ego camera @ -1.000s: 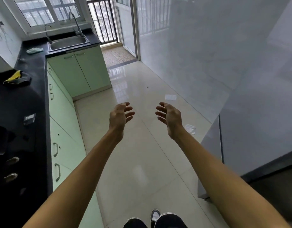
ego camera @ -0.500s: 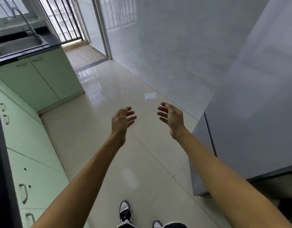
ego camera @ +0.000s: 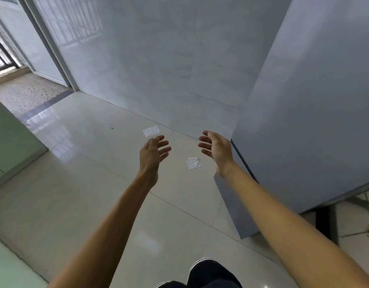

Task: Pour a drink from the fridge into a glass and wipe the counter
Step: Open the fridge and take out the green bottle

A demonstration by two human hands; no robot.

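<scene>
A tall grey fridge [ego camera: 316, 113] fills the right side of the view, its door closed. Both my arms reach forward over the shiny tiled floor. My left hand [ego camera: 152, 154] hangs in mid-air with relaxed, spread fingers and holds nothing. My right hand [ego camera: 215, 150] is also empty with loosely spread fingers, close to the fridge's left front edge but not touching it. No drink, glass or counter is in view.
A pale tiled wall [ego camera: 169, 69] stands ahead. Two white scraps of paper [ego camera: 193, 163] [ego camera: 151, 131] lie on the floor. Green cabinet fronts [ego camera: 11, 132] edge the left. A doorway with a dark grille [ego camera: 0, 57] is far left. My shoe [ego camera: 208, 273] shows below.
My view has swung right: the black counter, sink and most green cabinets left the frame, and the fridge now looms larger. Both hands stay raised and empty.
</scene>
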